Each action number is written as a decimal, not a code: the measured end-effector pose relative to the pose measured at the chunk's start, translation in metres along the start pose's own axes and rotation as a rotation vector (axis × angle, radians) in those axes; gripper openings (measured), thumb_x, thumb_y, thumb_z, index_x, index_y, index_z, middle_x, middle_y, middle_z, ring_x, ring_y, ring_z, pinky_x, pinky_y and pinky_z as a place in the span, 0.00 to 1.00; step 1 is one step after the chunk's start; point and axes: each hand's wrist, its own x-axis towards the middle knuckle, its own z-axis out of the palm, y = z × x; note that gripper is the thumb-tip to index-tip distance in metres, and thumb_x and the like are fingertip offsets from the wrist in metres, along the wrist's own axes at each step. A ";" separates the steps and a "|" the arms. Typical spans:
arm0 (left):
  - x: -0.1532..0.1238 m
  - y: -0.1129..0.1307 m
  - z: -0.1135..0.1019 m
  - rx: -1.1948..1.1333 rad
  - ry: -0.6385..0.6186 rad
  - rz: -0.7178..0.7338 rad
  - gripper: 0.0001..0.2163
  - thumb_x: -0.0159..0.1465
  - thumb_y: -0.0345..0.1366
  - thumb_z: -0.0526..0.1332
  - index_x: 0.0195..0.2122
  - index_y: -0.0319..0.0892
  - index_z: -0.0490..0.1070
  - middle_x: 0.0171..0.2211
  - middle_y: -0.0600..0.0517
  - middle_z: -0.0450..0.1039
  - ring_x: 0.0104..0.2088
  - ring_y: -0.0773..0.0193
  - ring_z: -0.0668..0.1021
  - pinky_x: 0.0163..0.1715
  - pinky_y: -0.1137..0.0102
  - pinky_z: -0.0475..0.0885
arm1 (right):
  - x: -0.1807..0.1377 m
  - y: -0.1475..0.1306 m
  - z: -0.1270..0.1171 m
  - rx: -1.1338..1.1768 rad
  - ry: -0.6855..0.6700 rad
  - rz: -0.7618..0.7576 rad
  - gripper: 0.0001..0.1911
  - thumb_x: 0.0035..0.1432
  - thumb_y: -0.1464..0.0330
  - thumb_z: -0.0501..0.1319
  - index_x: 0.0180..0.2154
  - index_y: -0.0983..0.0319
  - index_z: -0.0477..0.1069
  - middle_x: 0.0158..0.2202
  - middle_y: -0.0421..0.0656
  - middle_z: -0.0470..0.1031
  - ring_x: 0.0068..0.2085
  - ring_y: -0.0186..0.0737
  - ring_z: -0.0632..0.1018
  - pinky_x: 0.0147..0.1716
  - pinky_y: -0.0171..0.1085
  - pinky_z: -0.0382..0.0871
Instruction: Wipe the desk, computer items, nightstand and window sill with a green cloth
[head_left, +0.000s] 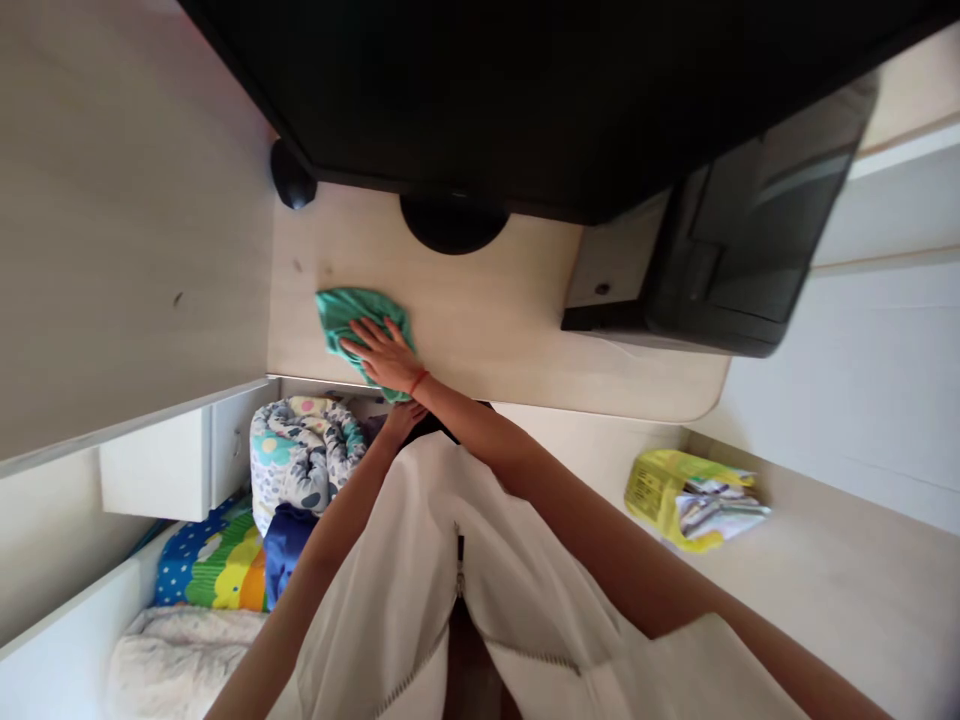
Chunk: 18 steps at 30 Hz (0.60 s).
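Observation:
My right hand [384, 355] lies flat on a green cloth [346, 310], fingers stretched out and pressing it onto the light wooden desk top [495, 320]. A red band circles that wrist. My left hand [400, 418] reaches to the desk's front edge just below the right wrist. Its fingers are in shadow at the edge and hidden from me. I wear a white garment [420, 580] with a zip.
A black monitor [525, 90] on a round stand [452, 222] hangs over the desk's back. At the right stands a black printer [735, 250]. A white drawer unit [180, 460] and patterned bedding [300, 450] are at the left. A yellow bag [675, 495] lies on the floor.

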 end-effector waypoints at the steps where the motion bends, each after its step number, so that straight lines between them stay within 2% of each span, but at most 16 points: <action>1: -0.004 -0.002 -0.003 0.019 -0.002 -0.021 0.09 0.71 0.37 0.64 0.49 0.40 0.77 0.48 0.45 0.80 0.48 0.57 0.82 0.52 0.58 0.79 | -0.031 0.015 -0.005 0.020 0.026 0.064 0.31 0.72 0.71 0.54 0.73 0.58 0.61 0.78 0.47 0.49 0.77 0.52 0.51 0.75 0.60 0.34; 3: -0.012 -0.009 -0.009 0.060 0.030 -0.047 0.05 0.68 0.31 0.64 0.44 0.40 0.78 0.40 0.45 0.82 0.47 0.57 0.84 0.55 0.60 0.77 | -0.100 0.049 -0.017 0.034 0.070 0.210 0.31 0.70 0.69 0.56 0.72 0.58 0.63 0.78 0.50 0.50 0.77 0.56 0.53 0.75 0.62 0.35; 6: -0.024 -0.029 -0.011 0.117 0.103 -0.064 0.04 0.65 0.27 0.63 0.37 0.42 0.76 0.33 0.47 0.81 0.45 0.55 0.84 0.55 0.61 0.76 | -0.209 0.102 -0.034 -0.018 0.131 0.428 0.31 0.68 0.65 0.57 0.71 0.58 0.66 0.77 0.51 0.53 0.76 0.59 0.55 0.74 0.64 0.37; 8: -0.031 -0.046 -0.003 0.141 0.132 -0.067 0.04 0.64 0.27 0.62 0.35 0.41 0.75 0.31 0.47 0.81 0.45 0.55 0.85 0.55 0.61 0.76 | -0.277 0.136 -0.045 -0.078 0.147 0.522 0.31 0.68 0.63 0.56 0.70 0.59 0.67 0.76 0.51 0.55 0.75 0.60 0.56 0.74 0.63 0.38; 11: -0.039 -0.079 0.024 0.160 0.165 -0.056 0.04 0.62 0.27 0.62 0.33 0.42 0.75 0.32 0.47 0.81 0.46 0.54 0.84 0.57 0.60 0.75 | -0.365 0.183 -0.064 -0.144 0.123 0.594 0.32 0.66 0.62 0.56 0.69 0.60 0.68 0.75 0.53 0.58 0.75 0.59 0.57 0.73 0.63 0.39; 14: -0.049 -0.115 0.058 0.166 0.194 -0.037 0.05 0.62 0.26 0.62 0.34 0.43 0.76 0.32 0.47 0.81 0.46 0.53 0.84 0.58 0.58 0.75 | -0.430 0.222 -0.082 -0.180 0.120 0.657 0.32 0.63 0.63 0.58 0.68 0.62 0.69 0.74 0.55 0.60 0.74 0.60 0.59 0.73 0.63 0.41; 18: -0.065 -0.155 0.091 0.166 0.231 -0.012 0.07 0.59 0.25 0.62 0.33 0.44 0.76 0.32 0.47 0.81 0.48 0.53 0.84 0.61 0.58 0.73 | -0.485 0.256 -0.095 -0.182 0.204 0.774 0.31 0.62 0.67 0.59 0.66 0.63 0.70 0.72 0.58 0.61 0.72 0.61 0.60 0.71 0.63 0.45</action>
